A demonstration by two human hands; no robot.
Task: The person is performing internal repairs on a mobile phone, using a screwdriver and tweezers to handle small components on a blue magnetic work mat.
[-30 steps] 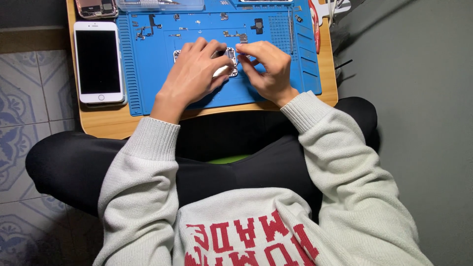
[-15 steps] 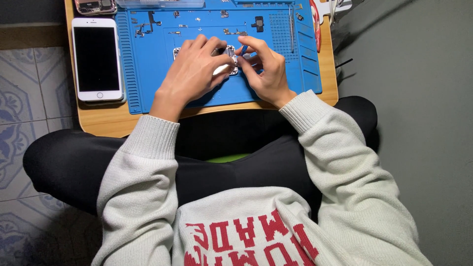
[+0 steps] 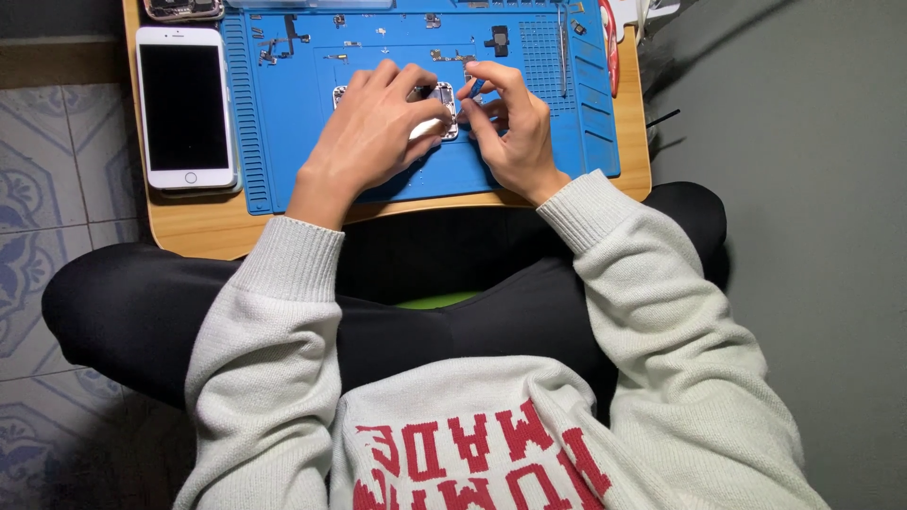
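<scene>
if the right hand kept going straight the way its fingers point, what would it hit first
The right hand points up and slightly left across the blue mat. It would likely meet the small opened phone body under the left hand almost at once; they look nearly touching already.
</scene>
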